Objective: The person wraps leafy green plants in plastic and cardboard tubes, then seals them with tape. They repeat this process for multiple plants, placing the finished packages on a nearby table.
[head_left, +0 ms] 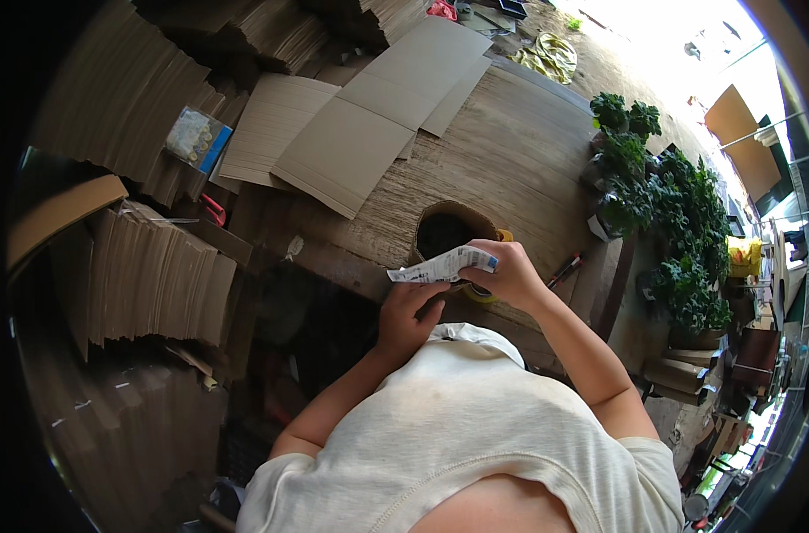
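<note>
Strong daylight is shining in beyond the far right corner of the worktop (529, 124), turning the ground (640, 53) white. Dim shade is covering the card (155, 275) past the worktop's left edge. Lines are bending near the black rim.

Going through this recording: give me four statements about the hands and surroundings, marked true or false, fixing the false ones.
1. The right hand holds a curved, white printed strip. True.
2. Flat brown cardboard sheets lie to the right of the round, open brown container. False: they lie to its left and farther away.
3. Bushy plants with green leaves stand to the right of both hands. True.
4. The slim black-and-red tool is in the left hand. False: it lies beyond the right forearm.
</note>
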A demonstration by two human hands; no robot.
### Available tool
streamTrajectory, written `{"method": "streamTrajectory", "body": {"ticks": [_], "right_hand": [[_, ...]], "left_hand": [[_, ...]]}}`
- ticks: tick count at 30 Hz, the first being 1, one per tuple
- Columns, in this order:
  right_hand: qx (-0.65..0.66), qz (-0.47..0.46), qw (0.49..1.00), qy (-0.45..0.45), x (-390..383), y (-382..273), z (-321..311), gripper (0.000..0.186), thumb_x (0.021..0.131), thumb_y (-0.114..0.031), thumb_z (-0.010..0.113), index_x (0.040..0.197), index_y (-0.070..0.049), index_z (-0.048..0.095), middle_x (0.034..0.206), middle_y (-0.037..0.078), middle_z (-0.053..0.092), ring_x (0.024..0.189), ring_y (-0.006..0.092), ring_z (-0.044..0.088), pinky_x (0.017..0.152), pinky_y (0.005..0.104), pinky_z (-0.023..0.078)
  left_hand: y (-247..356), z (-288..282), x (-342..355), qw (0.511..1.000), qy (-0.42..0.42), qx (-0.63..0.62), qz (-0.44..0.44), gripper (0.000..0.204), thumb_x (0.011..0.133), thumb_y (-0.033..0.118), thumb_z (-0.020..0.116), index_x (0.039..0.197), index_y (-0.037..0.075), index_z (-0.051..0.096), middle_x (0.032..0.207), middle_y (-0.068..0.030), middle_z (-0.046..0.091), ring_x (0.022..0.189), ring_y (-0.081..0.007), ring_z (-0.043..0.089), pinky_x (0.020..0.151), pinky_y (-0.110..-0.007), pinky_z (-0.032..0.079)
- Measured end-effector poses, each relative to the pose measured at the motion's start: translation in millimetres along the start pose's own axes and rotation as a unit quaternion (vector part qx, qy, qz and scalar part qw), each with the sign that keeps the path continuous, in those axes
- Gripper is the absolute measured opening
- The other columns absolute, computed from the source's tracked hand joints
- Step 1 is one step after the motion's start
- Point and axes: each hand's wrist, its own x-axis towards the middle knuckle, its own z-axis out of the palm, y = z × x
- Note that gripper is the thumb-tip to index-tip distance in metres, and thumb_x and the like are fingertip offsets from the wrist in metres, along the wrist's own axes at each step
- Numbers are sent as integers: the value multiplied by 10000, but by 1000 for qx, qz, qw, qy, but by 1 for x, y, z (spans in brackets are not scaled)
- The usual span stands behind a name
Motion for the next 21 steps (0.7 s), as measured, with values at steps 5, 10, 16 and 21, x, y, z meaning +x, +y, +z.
{"method": "streamTrajectory", "body": {"ticks": [5,10,16,21], "right_hand": [[-140,-27,990,-9,-5,-1,-10,217,715,-72,669,930,-49,651,816,139,650,739,316,618,670,344,501],[-262,-66,961,-52,-7,-2,-16,184,726,-84,615,903,-86,667,798,102,653,735,294,621,662,375,509],[-345,-88,929,-104,1,-9,-14,168,708,-68,600,860,-99,664,796,78,647,765,267,627,657,374,510],[-361,-102,920,-113,3,-9,-10,71,708,-61,581,766,-72,622,747,88,629,742,289,633,632,390,506]], "left_hand": [[-3,4,0,999,-4,-7,33,293,735,32,672,1020,100,665,1023,-121,587,902,-275,593,796,-346,485],[7,5,2,998,47,-21,23,285,702,-11,692,968,91,674,928,-115,601,910,-260,594,831,-347,473],[-9,10,0,989,136,-50,18,282,708,-11,725,937,49,571,901,-102,608,845,-215,610,796,-322,475],[-14,10,3,996,59,65,-11,178,745,65,711,849,16,576,788,-118,630,727,-264,625,660,-327,488]]}}
